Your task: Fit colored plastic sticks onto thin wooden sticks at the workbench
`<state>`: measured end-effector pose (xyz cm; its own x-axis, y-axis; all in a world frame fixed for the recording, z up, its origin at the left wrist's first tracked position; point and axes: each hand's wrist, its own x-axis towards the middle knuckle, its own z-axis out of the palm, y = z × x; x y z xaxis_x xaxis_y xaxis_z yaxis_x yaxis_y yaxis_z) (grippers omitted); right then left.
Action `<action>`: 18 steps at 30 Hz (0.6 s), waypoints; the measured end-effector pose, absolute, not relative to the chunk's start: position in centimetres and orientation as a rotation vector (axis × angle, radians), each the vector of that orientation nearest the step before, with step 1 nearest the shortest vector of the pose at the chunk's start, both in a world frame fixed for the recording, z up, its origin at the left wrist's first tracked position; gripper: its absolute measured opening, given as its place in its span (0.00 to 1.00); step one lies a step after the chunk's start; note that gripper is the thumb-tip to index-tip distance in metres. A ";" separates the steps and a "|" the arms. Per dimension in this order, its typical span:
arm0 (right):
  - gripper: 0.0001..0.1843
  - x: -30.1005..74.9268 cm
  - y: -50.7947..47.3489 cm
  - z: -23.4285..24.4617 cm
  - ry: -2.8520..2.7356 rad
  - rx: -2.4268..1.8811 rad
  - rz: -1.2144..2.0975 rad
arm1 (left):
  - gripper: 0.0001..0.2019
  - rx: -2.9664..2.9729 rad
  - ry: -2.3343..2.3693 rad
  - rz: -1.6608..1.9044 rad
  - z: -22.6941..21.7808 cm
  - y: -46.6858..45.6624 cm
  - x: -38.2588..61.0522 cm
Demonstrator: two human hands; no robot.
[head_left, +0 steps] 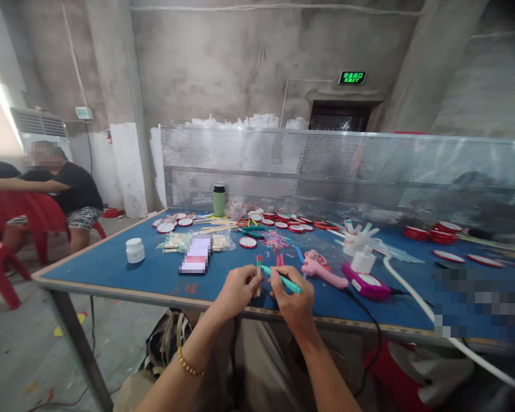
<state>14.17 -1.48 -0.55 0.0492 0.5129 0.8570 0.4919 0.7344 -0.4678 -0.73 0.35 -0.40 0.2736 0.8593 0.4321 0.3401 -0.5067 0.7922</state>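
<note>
Near the table's front edge, my left hand (238,290) pinches a flat wooden stick (258,266) that stands upright, its top coloured red and green. My right hand (295,298) is closed around a teal marker (290,283), held like a pen, with its tip pointing at the coloured end of the stick. Whether the tip touches the stick I cannot tell. Just behind my right hand lie pink-red pieces (280,260). A pink glue gun (324,270) rests to the right of that hand.
On the blue table (107,272) stand a white jar (135,250), a phone (197,253), a green flask (219,201) and a cup of pens (352,245). A purple device (367,283) and a white cable (416,297) lie right. Behind rises a perforated metal screen (257,166). A person (75,186) sits left.
</note>
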 end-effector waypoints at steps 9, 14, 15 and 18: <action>0.08 14.1 -1.4 -0.4 -1.595 -0.824 0.026 | 0.14 1.985 1.066 1.195 -0.4 0.4 -0.8; 0.07 14.1 -1.5 -0.5 -1.568 -0.832 0.013 | 0.15 1.991 1.070 1.187 -0.3 0.3 -0.8; 0.07 14.1 -1.5 -0.6 -1.569 -0.834 0.015 | 0.15 1.993 1.073 1.185 -0.3 0.3 -0.8; 0.07 14.2 -1.5 -0.6 -1.589 -0.837 0.033 | 0.15 1.999 1.081 1.182 -0.3 0.3 -0.9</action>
